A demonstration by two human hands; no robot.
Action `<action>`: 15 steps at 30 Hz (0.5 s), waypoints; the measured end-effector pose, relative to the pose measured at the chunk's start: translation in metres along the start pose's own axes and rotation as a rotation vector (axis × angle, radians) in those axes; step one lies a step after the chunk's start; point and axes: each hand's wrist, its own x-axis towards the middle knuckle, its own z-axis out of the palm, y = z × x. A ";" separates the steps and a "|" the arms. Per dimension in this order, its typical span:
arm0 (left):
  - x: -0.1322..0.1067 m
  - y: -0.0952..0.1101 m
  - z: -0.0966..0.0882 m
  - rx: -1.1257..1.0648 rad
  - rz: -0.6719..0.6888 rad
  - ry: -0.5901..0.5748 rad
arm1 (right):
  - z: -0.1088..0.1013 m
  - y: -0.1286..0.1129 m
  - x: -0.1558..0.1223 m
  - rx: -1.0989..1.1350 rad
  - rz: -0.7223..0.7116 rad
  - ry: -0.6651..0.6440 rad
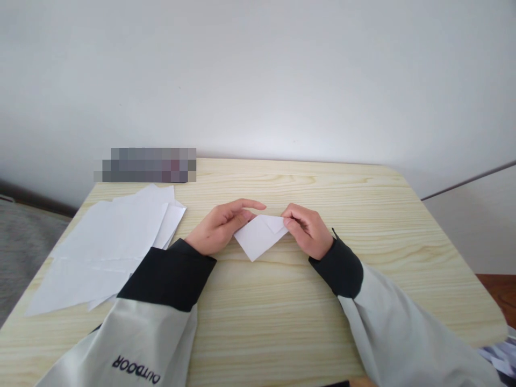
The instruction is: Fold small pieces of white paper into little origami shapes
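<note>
A small folded white paper (258,236), pointed toward me, lies on the pale wooden table (282,312). My left hand (220,226) pinches its left upper edge, forefinger stretched over the top. My right hand (308,228) grips the right corner, fingers curled and pressed onto a small folded flap. Both hands rest on the tabletop on either side of the paper. Dark cuffs and light grey sleeves cover my forearms.
Several loose white sheets (108,242) lie spread on the table's left side, partly under my left sleeve. A blurred-out object (147,165) sits at the far left edge by the white wall. Scraps of paper (500,357) show at the lower right, off the table.
</note>
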 end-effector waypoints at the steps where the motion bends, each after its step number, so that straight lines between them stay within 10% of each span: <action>1: 0.000 -0.001 0.000 -0.005 0.016 -0.008 | 0.000 0.001 0.000 0.011 0.014 0.004; 15: 0.002 -0.009 0.006 0.224 0.199 0.076 | 0.005 0.001 0.002 -0.178 0.028 0.103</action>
